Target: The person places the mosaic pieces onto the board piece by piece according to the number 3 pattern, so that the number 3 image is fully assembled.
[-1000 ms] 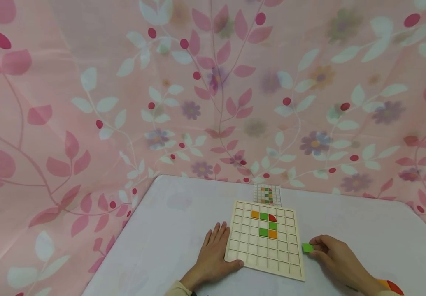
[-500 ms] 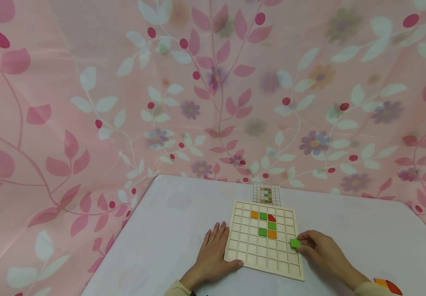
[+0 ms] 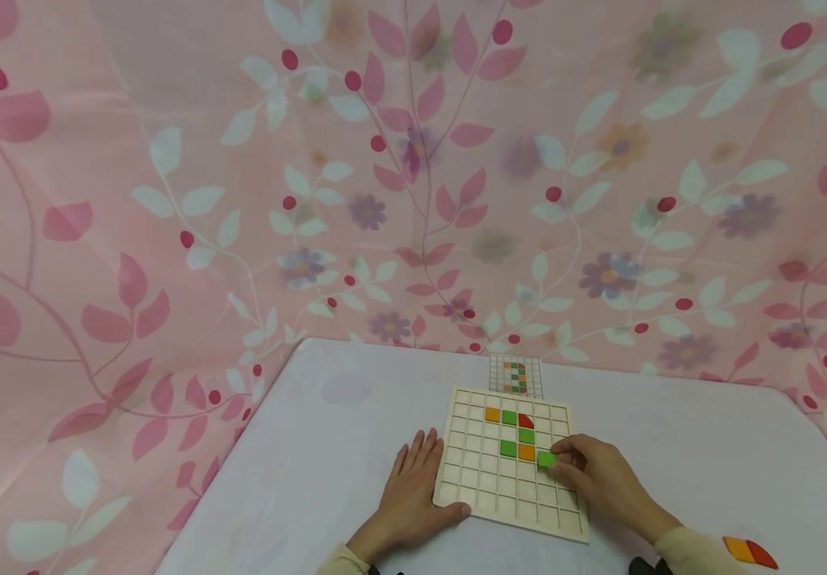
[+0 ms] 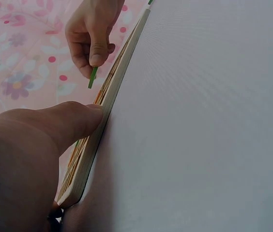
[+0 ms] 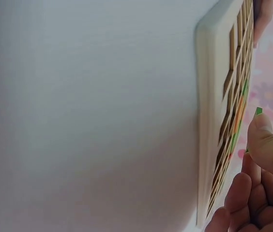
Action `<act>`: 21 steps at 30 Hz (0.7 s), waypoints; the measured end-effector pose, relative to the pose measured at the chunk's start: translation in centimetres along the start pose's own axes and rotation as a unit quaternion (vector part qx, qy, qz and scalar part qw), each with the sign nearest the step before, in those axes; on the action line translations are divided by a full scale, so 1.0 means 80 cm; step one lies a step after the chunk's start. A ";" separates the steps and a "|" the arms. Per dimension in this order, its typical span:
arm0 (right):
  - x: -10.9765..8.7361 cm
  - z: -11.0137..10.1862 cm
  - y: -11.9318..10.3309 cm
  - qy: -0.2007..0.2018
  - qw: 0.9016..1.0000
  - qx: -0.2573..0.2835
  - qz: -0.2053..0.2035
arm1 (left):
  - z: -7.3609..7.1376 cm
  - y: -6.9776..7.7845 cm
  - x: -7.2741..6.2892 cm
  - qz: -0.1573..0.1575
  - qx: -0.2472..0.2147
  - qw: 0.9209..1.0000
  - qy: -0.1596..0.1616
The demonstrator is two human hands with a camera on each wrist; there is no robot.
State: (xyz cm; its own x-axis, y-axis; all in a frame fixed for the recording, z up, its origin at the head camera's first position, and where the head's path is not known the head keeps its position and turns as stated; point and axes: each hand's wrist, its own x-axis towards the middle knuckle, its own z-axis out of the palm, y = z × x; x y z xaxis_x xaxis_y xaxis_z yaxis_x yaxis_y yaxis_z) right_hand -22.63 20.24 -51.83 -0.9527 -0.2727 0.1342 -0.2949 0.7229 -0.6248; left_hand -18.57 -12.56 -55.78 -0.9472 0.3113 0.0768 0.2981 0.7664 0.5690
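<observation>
A pale wooden grid board (image 3: pixel 485 483) lies on the table, with several coloured tiles set in its squares, among them an orange tile (image 3: pixel 492 414) and a red rounded tile (image 3: pixel 525 421). Between thumb and fingers my right hand (image 3: pixel 596 473) pinches a green square tile (image 3: pixel 546 459) over the board, right of the lower orange tile (image 3: pixel 526 452). In the left wrist view that green tile (image 4: pixel 93 77) is tilted and held above the grid. My left hand (image 3: pixel 413 491) lies with straight fingers along the board's left side, its thumb at the front edge.
Behind the board lies a printed pattern card (image 3: pixel 515 375) with a matching grid. An orange tile (image 3: pixel 738 549) and a red tile (image 3: pixel 762 554) lie by my right sleeve. The white table (image 3: pixel 298 447) meets a pink floral curtain (image 3: pixel 456 200) at the back.
My right hand has carried the green tile leftward from beside the board to over its grid. The left hand stays in place.
</observation>
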 end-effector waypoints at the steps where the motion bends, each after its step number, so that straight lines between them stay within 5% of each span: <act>1: 0.002 0.001 -0.002 -0.001 1.000 0.000 0.000 | 0.000 0.000 0.000 0.001 0.000 1.000 0.002; 21: 0.005 0.021 -0.006 -0.018 0.999 0.033 -0.030 | -0.004 0.005 0.000 -0.015 0.012 1.000 -0.011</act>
State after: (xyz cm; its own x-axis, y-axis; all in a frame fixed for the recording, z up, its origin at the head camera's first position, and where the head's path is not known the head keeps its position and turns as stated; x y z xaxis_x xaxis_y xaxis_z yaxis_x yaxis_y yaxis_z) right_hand -22.71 18.72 -52.76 -0.9299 -0.3374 0.1462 -0.3446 0.6610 -0.6666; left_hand -18.48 -12.44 -55.31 -0.9531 0.2995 0.0424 0.2725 0.7890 0.5507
